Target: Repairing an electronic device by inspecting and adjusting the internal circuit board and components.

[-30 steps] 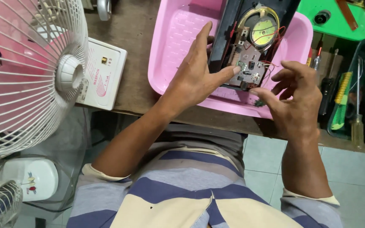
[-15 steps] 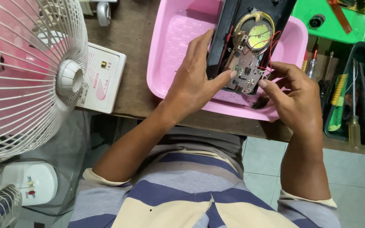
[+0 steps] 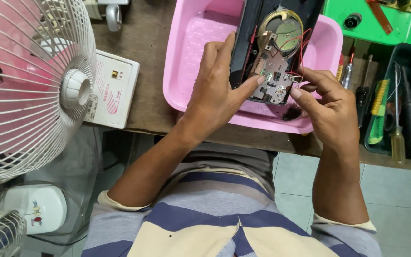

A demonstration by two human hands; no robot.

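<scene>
An opened black radio case (image 3: 276,47) stands tilted in a pink plastic tray (image 3: 193,52). Its round speaker (image 3: 281,29), red wires and a small circuit board (image 3: 273,81) are exposed. My left hand (image 3: 217,97) grips the case's left edge, thumb pressed on the board's lower left corner. My right hand (image 3: 327,107) pinches the board's lower right corner with thumb and fingertips. A dark scrap (image 3: 291,113) lies in the tray below the board.
A white fan (image 3: 29,81) with pink blades fills the left. A white box-shaped electrical unit (image 3: 112,95) sits on the wooden bench. Screwdrivers and other tools (image 3: 396,114) lie in a dark tray at right; a green tray (image 3: 396,24) is behind.
My right hand has closed in from the lower right onto the circuit board's corner. My left hand keeps its hold on the case. The view has shifted slightly.
</scene>
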